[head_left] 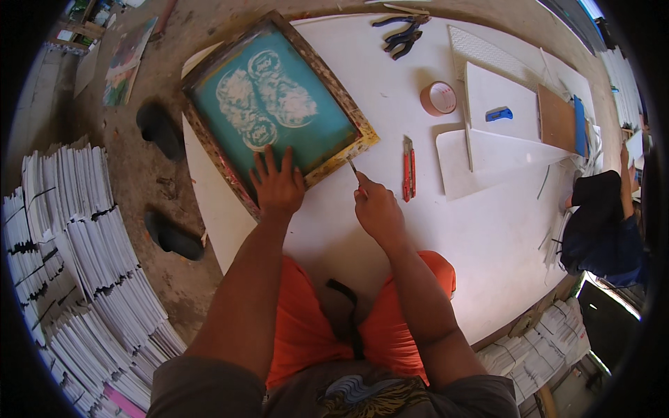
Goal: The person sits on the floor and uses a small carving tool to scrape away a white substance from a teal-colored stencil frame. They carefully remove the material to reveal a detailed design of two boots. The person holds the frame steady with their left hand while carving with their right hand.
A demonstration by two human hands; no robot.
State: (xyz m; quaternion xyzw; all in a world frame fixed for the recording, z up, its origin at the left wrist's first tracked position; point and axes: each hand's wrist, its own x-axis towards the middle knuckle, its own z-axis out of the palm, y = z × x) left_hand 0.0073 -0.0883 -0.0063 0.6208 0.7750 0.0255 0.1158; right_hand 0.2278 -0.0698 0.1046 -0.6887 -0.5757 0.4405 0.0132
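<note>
A wooden-framed printing screen (324, 132) with teal mesh and two pale footprint-like shapes lies tilted on the white board. My left hand (279, 184) rests flat on its near part, fingers spread across the mesh and the near edge of the frame. In my closed right hand (381, 212) is a thin screwdriver-like tool (353, 166) with a metal shaft; most of its handle is hidden by the fingers. Its tip points at the paint-stained near right side of the frame, at or very close to the wood. To the right of this hand lies a red utility knife (409, 171).
Pliers (403, 42), a tape roll (438, 98) and a blue cutter (499, 114) on white sheets (502, 94) lie farther off on the board (481, 223). Black slippers (160, 130) and tied paper stacks (90, 216) are at left. Another person (603, 223) is at far right.
</note>
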